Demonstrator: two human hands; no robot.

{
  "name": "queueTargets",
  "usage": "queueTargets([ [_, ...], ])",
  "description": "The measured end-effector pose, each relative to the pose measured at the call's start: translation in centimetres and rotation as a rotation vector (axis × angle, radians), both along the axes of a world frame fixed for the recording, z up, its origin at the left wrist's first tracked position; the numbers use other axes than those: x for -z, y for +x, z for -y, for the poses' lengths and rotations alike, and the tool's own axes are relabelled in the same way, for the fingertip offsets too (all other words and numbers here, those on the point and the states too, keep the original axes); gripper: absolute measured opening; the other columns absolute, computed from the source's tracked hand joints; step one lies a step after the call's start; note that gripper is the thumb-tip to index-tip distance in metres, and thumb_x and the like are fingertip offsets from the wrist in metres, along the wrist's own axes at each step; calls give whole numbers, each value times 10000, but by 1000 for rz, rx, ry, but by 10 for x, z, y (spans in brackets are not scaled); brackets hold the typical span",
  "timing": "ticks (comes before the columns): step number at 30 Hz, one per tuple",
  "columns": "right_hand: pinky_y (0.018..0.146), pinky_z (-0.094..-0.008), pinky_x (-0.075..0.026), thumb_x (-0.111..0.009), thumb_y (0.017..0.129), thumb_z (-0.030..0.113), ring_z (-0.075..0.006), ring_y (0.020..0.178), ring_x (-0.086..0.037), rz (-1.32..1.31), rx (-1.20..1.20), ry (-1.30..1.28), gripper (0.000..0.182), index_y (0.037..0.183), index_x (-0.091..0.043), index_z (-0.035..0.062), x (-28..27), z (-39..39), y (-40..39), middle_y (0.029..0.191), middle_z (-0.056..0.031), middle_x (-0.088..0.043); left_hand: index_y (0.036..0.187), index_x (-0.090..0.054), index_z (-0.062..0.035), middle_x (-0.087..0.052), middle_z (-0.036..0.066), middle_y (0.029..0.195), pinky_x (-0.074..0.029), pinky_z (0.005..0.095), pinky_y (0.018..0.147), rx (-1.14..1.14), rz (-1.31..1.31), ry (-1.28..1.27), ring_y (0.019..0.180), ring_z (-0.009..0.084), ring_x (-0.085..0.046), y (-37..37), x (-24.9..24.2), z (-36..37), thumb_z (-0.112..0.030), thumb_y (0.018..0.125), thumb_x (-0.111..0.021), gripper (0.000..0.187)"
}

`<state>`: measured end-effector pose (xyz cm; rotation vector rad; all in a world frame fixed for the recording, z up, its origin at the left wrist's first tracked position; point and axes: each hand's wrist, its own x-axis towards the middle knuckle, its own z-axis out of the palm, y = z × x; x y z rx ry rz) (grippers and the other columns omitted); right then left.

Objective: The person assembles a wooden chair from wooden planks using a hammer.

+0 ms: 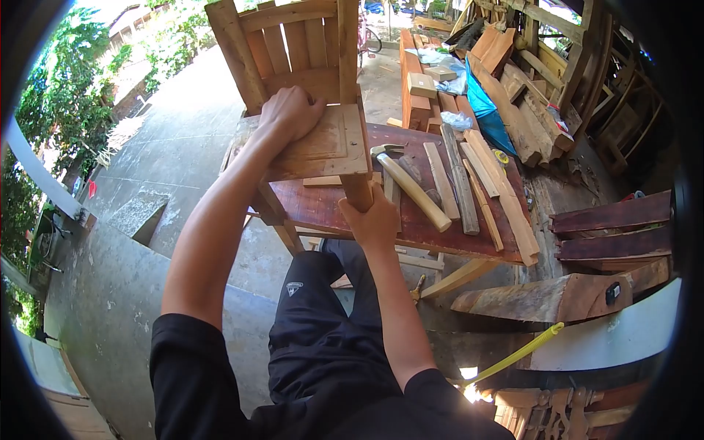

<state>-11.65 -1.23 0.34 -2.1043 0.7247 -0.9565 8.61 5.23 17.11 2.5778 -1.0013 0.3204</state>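
Note:
A small wooden chair [315, 150] with a slatted back stands tilted in front of me, over the left part of a dark red table. My left hand [291, 115] rests on its seat near the foot of the backrest, fingers curled in and tips hidden; I cannot see what is in them. Below the seat's front right corner, my right hand [375, 218] is wrapped round a chair leg [357, 192]. Right of that hand, a claw hammer [414, 191] with a pale wooden handle lies on the table [308, 207].
Several wooden strips [469, 191] and a tape measure [501, 157] lie along the table's right side. Stacked timber [524, 110] and a blue plastic sheet [484, 110] are behind. A curved wooden beam [543, 297] and a yellow strap [513, 357] are at my right. Concrete floor [169, 198] extends left.

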Motion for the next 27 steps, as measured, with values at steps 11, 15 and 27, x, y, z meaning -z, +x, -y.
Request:
queueTargets([
  [11, 774, -534, -593, -791, 776, 455, -451, 843, -743, -37, -29, 71, 501, 1027, -691, 32, -2, -7, -4, 849, -239, -753, 961, -809, 7, -764, 252, 1046, -579, 498, 933, 4, -74, 19, 1037, 405, -729, 10, 6, 3, -480, 937, -633, 519],
  [15, 776, -523, -590, -796, 794, 481, -447, 844, -743, -63, -33, 65, 525, 1028, -682, 25, -6, -9, -4, 852, -236, -752, 998, -802, 15, -759, 257, 1084, -576, 498, 950, 28, -74, 38, 1060, 409, -724, 16, 6, 3, -494, 930, -637, 540],
  [27, 764, -447, -546, -686, 984, 561, -383, 832, -729, 256, -263, 241, 587, 1108, -596, -6, 19, -8, -15, 890, -194, -715, 1011, -837, -90, -770, 230, 1050, -580, 488, 924, 44, -108, -7, 1009, 408, -730, 19, 9, 8, -488, 930, -649, 447],
])
